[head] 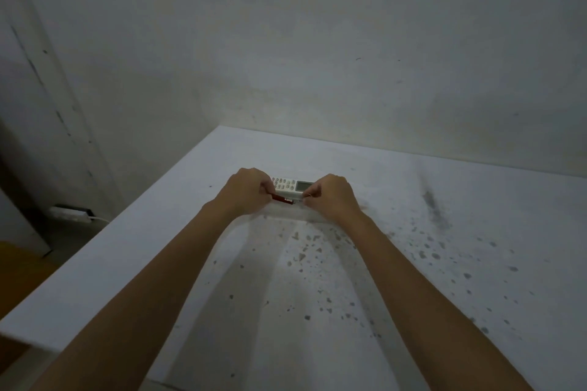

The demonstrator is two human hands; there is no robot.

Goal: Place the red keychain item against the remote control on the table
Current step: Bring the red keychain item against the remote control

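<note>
Left hand (246,192) pinching left end of keychain (282,199). Keychain lying on table (444,232), long axis left-right, parallel to remote (293,185) just behind, seemingly touching. Right hand (333,197) pinching ring end, equally near.

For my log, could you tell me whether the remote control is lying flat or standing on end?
Lying flat: the remote control rests lengthwise on the table, buttons and display facing up.
</note>
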